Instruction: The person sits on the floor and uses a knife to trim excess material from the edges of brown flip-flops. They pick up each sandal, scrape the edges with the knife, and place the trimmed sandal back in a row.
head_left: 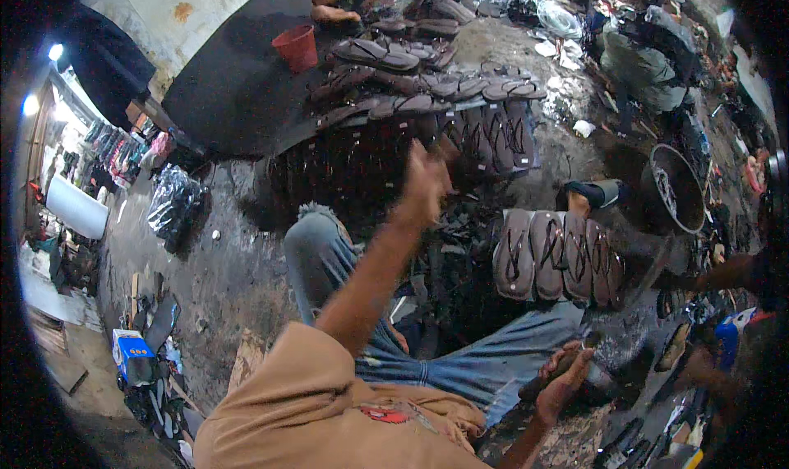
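My left hand [427, 185] is stretched far forward over rows of dark sandals [493, 136] with thin thong straps. It is smeared by motion, so its grip is unclear; a small brownish shape shows beside the fingers. Low at the right, my right hand [565, 383] is curled beside my jeans, its fingers closed around something dark that I cannot make out. Several brown thong sandals [546, 255] lie side by side beyond my right leg, soles lengthwise toward me. More grey-brown sandals [411, 103] are piled along the far edge of the rows.
A red bucket [296, 48] stands on a dark curved surface [238, 83] at far left. Beyond the piles another person's arm [337, 13] shows. A dark round tub [678, 189] is on the right. Scraps and plastic litter the floor; a blue box [131, 347] lies at left.
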`<state>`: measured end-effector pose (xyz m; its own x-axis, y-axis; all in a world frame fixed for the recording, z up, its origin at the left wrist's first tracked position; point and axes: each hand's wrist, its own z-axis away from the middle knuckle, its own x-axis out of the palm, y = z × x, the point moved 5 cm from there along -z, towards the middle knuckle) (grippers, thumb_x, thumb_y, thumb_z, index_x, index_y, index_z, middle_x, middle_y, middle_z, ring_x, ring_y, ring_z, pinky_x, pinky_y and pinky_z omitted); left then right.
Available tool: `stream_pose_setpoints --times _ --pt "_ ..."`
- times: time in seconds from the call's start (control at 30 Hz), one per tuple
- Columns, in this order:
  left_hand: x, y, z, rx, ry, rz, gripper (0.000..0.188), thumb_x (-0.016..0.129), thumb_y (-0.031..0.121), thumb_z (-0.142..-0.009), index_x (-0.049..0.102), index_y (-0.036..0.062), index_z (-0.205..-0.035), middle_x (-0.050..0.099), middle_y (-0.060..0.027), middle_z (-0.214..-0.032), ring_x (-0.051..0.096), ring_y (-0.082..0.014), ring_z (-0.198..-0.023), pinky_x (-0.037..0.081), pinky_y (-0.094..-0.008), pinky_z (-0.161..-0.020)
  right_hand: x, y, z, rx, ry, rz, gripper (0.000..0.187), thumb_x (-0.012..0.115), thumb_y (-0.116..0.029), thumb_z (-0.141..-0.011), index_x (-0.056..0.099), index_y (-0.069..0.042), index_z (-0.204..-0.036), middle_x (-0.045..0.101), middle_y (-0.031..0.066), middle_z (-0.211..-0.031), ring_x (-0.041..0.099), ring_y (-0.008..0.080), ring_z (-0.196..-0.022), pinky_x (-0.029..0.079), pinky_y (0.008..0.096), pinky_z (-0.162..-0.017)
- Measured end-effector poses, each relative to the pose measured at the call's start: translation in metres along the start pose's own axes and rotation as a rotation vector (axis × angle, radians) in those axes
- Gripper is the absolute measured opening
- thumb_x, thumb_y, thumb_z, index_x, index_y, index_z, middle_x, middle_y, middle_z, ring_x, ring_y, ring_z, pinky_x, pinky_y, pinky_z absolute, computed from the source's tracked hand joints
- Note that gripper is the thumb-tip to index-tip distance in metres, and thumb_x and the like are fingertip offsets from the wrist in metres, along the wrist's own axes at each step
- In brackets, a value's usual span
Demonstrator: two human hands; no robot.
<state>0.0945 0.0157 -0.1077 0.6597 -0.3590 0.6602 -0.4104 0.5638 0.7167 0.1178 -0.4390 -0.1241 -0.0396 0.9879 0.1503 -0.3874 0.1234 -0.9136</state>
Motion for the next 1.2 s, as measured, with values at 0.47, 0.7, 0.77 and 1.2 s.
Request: stream_pose_setpoints --times 0.47,0.7,0.77,1.2 --pt "0.019 -0.159 0.059 -0.024 0.083 -0.983 0.101 0.092 0.039 -0.068 0.042 -0.0131 -0.137 0.058 -0.0307 -0.132 0.058 -0.0385 -0.123 0.046 -0.0452 -0.106 0.039 0.044 -0.005 -0.071 -0.099 0.210 0.030 0.052 -0.030 -0.106 0.054 -0.009 -0.129 0.048 -0.0026 -0.074 0.043 0.0060 -0.057 0.039 0.0241 -0.050" --pt "0.025 -0.110 0.060 -0.387 -0.009 -1.023 0.051 0.081 0.036 -0.085 0.062 0.0028 -0.119 0.070 -0.0078 -0.101 0.068 -0.0191 -0.080 0.055 -0.0338 -0.052 0.094 0.056 0.018 -0.079 -0.279 0.399 0.027 0.053 -0.031 -0.107 0.056 -0.007 -0.096 0.047 -0.0036 -0.070 0.043 0.0068 -0.061 0.036 0.0275 -0.053" --pt "0.027 -0.109 0.058 -0.355 0.039 -1.020 0.047 0.080 0.036 -0.086 0.063 0.0052 -0.117 0.071 -0.0053 -0.097 0.067 -0.0171 -0.074 0.053 -0.0308 -0.048 0.103 0.060 0.020 -0.064 -0.258 0.421 0.033 0.053 -0.033 -0.107 0.053 -0.006 -0.088 0.047 -0.0030 -0.067 0.042 0.0078 -0.061 0.035 0.0295 -0.053" --pt "0.036 -0.120 0.058 -0.402 -0.063 -0.759 0.028 0.078 0.028 -0.088 0.063 0.0094 -0.102 0.063 0.0029 -0.079 0.052 -0.0077 -0.053 0.034 -0.0230 -0.038 0.140 0.079 -0.049 0.037 -0.268 0.663 0.054 0.055 -0.043 -0.102 0.063 0.007 -0.121 0.068 0.0328 -0.104 0.064 0.0511 -0.098 0.049 0.0564 -0.085"
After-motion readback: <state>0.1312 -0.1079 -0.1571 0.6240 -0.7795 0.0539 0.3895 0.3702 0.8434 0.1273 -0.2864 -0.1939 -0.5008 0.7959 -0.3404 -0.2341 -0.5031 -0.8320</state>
